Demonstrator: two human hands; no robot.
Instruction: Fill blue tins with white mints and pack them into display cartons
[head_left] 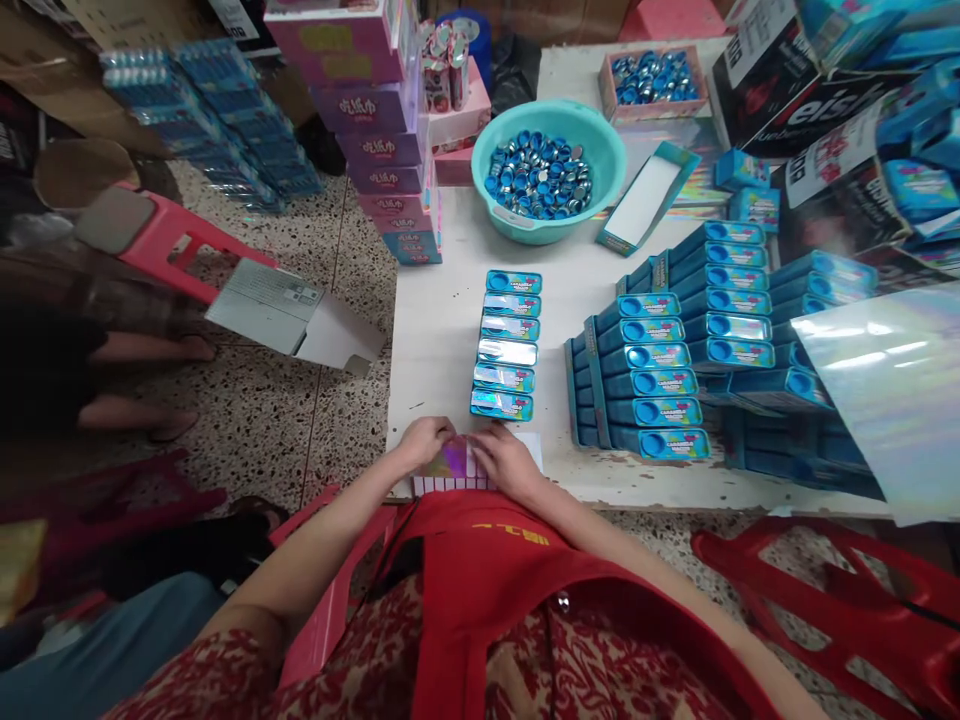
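At the table's front edge, my left hand [427, 443] is closed, its fingertips pinching the edge of a shiny purple film sheet [454, 456]. Close beside it, my right hand [507, 460] has bent fingers pressed together at the film's other side. A white backing sheet with narrow strips lies under both hands; the fingertips partly hide what they grip. Just beyond them, a column of blue caramel boxes [504, 378] stands on the table, several with glossy strips across their tops.
A turquoise basin [551, 228] of blue-and-silver caps sits farther back. Stacked blue boxes [660, 385] fill the right side, near a large shiny sheet [892, 390]. Purple cartons [379, 150] tower at the back left. Red stools [832, 600] flank the table [442, 330].
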